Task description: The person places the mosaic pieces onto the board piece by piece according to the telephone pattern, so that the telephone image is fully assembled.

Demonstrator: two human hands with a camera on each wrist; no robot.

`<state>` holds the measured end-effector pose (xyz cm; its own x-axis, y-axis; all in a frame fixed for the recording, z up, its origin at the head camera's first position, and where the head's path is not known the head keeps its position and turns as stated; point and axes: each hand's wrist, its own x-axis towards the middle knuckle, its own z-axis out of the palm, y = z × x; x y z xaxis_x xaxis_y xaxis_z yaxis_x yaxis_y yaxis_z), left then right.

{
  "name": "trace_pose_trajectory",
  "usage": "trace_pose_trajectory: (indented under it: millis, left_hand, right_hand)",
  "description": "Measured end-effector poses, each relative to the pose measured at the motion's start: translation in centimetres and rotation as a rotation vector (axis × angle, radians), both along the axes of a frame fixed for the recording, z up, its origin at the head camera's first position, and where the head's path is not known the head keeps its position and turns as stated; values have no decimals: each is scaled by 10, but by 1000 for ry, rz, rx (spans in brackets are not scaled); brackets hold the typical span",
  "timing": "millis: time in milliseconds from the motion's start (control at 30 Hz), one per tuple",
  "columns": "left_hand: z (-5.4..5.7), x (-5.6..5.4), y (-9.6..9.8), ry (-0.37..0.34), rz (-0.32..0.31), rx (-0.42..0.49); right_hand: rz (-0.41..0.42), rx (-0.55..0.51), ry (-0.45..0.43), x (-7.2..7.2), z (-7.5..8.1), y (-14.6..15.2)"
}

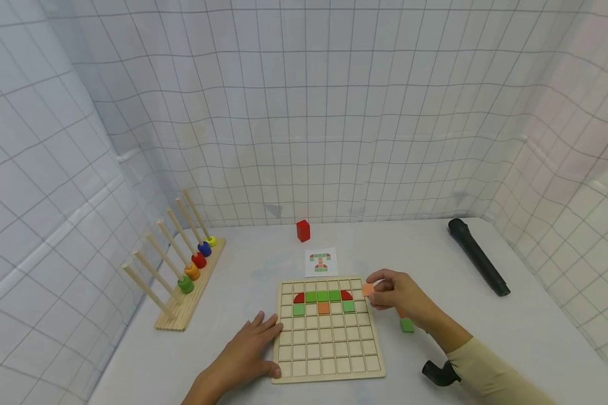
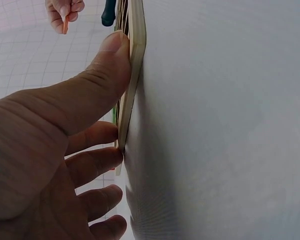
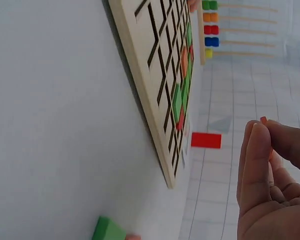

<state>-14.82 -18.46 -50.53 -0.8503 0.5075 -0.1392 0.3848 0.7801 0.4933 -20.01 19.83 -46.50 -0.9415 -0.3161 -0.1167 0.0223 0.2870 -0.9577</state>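
Note:
My right hand [image 1: 397,297] pinches an orange square tile [image 1: 367,289] between thumb and fingers, just off the upper right edge of a wooden grid board [image 1: 312,351]. Along the board's left edge lies my left hand [image 1: 248,349], with thumb and fingertips touching the rim and fingers spread. In the board's upper rows, green squares [image 1: 322,296] form a line between two red quarter-round tiles [image 1: 299,298]. Below that line sit an orange square [image 1: 323,307] and two more green squares [image 1: 348,306]. A printed pattern card [image 1: 321,262] lies behind the board.
Loose green tiles [image 1: 407,325] and a partly hidden orange one lie under my right forearm. A peg rack with coloured beads [image 1: 192,273] stands left. Behind are a red block [image 1: 303,230] and, at right, a black microphone [image 1: 478,256]. A black curved object [image 1: 439,373] lies by my sleeve.

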Motion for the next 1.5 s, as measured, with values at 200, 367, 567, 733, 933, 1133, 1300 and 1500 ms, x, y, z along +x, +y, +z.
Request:
trace_pose_trajectory:
  millis: [200,367,567,733,933,1133,1300,1500]
  left_hand:
    - [0,0,1,-4,6,-2]
    - [0,1,3,-10,13,-8]
    - [1,0,4,-14,14,-1]
    - [1,-1,5,-13,12,-5]
    - [2,-1,4,-36,34,-14]
    - [3,-1,5,-47,38,-9]
    - [2,-1,5,-39,35,-11]
    - [1,-2,4,-23,29,-18]
  right_hand:
    - [70,-18,-30,3,-15,-35]
    - [79,-19,-36,3,-22,-56]
    - [70,69,-17,4,-27,-72]
    - [76,107,-18,5,-30,-80]
    - [101,76,-46,5,-35,-87]
    - [98,93,-31,5,-38,-91]
    - [111,170,24,6,-39,-95]
    - [116,235,47,7,-36,-98]
